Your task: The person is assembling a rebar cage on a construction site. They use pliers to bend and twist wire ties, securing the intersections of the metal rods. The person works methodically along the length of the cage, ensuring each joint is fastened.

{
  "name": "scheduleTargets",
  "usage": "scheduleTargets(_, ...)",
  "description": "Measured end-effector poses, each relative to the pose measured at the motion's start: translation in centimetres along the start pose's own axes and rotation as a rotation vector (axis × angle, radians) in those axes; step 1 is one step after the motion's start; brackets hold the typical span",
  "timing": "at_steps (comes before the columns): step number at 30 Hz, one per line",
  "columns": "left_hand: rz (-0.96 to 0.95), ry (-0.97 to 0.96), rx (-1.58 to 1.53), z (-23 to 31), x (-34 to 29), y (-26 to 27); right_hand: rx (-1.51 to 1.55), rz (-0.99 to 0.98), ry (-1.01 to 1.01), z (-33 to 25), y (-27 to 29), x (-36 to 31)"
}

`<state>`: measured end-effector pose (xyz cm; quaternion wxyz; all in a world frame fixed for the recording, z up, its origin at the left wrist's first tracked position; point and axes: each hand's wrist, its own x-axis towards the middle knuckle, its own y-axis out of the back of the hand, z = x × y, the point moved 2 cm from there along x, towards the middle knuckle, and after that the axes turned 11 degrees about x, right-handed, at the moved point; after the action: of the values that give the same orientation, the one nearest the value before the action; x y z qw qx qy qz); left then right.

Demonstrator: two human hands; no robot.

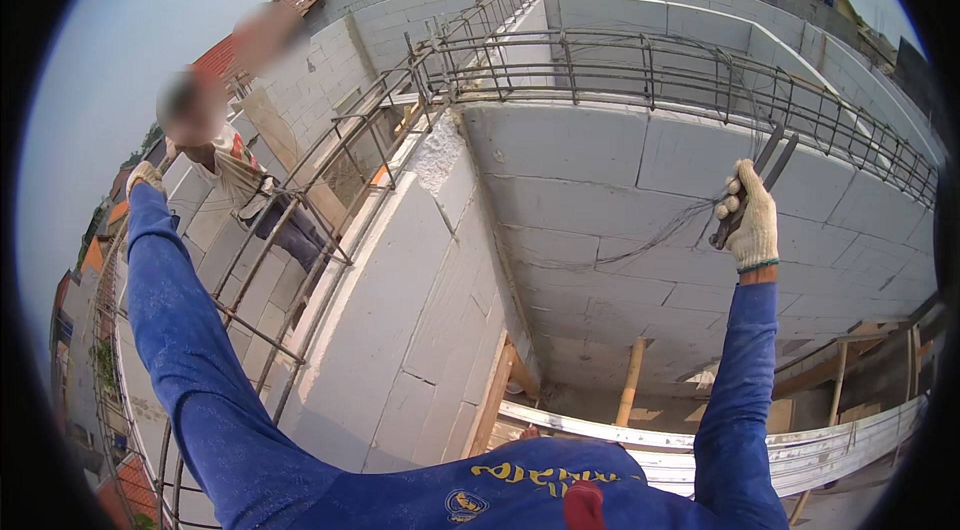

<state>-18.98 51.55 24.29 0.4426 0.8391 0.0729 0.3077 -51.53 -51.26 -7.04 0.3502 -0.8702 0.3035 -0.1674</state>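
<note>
My right hand (754, 220), in a cream knitted glove, is raised over the block wall on the right. Its fingers wrap around dark metal pincers (776, 162), whose two arms stick up above the fist. A loose bundle of thin tie wire (655, 242) trails left from this hand, and more strands rise toward the rebar cage (600, 68) on the wall top. Far out to the left, my left hand (146, 177), also gloved, is at the end of my stretched arm. Its fingers are too small and hidden to read; whether it touches anything is unclear.
A co-worker (235, 165) stands beyond the left rebar cage (290, 260). Light grey block walls (370, 300) meet at a corner before me, rough mortar (437, 155) on top. Below are a bamboo pole (630, 382), white metal channels (820, 452) and a deep drop between the walls.
</note>
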Motion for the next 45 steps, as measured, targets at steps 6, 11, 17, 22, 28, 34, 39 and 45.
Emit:
scheduleTargets(6,-0.006,0.014,-0.029,1.8,0.2,0.0,-0.018,0.001,0.051,-0.9,-0.4,-0.2)
scheduleTargets(11,0.004,0.021,-0.046,1.9,-0.1,1.1,-0.036,-0.015,0.08,-1.7,-1.4,0.1)
scheduleTargets(17,0.014,0.016,-0.078,3.2,-0.2,1.3,-0.099,-0.005,0.157,-4.4,-2.6,2.5)
scheduleTargets(22,0.034,0.03,-0.097,3.9,-0.5,1.8,-0.072,0.047,0.185,-7.2,-3.1,5.7)
scheduleTargets(28,0.064,0.044,-0.142,5.1,-0.8,2.3,-0.14,0.159,0.233,-9.9,-0.5,9.5)
scheduleTargets(34,0.17,0.071,-0.235,7.8,-2.0,6.2,-0.405,0.224,0.293,-11.1,2.8,11.0)
scheduleTargets(39,0.695,-0.116,-0.65,14.7,-8.2,20.9,-0.438,0.2,0.24,-11.0,3.1,11.2)
scheduleTargets(45,0.854,-1.114,-1.278,33.8,-35.3,47.7,-0.396,0.094,0.187,-11.3,2.9,9.7)
